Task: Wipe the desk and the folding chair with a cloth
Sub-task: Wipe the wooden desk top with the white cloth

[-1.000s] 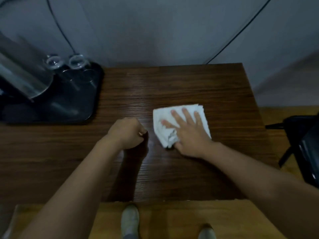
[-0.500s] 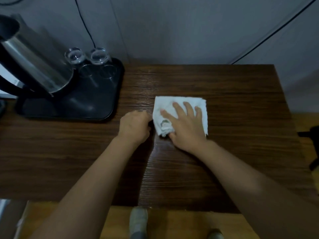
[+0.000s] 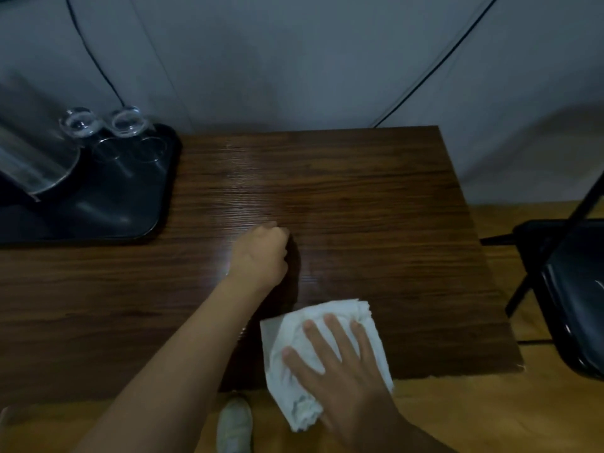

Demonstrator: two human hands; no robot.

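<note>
A white cloth (image 3: 294, 331) lies at the near edge of the dark wooden desk (image 3: 359, 191), partly hanging over it. My right hand (image 3: 340, 367) presses flat on the cloth with fingers spread. My left hand (image 3: 261, 253) rests as a fist on the middle of the desk, holding nothing that I can see. The black folding chair (image 3: 565, 289) stands at the right of the desk, only partly in view.
A black tray (image 3: 108, 204) sits at the desk's back left with a steel kettle (image 3: 29, 158) and two upturned glasses (image 3: 98, 125). Black cables (image 3: 434, 70) run down the grey wall. My shoe (image 3: 233, 423) shows on the wooden floor below the desk edge.
My right hand has dragged the cloth from the middle of the desk toward me, to the near edge. My left fist has stayed about where it was.
</note>
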